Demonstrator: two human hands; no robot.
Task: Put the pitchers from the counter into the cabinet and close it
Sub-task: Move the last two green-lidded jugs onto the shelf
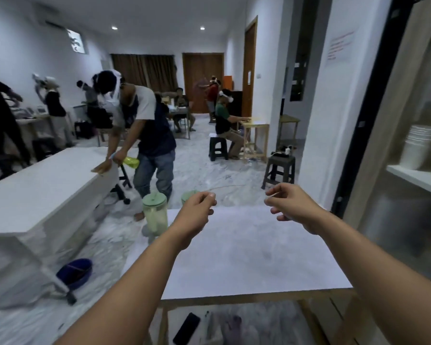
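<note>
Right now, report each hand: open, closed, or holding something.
Left hand: loosely curled, holding nothing, in front of the second green-lidded pitcher.
Right hand: open, fingers loosely bent, holding nothing, above the white counter.

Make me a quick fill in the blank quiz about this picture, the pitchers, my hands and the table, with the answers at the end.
1. Both pitchers have lids coloured ____; the nearer pitcher stands at the white table's far left corner.
2. The left hand partly hides the ____ pitcher.
3. The right hand holds ____ in its grip.
4. The phone lies ____ the table.

Missing words: green; second; nothing; under
</note>
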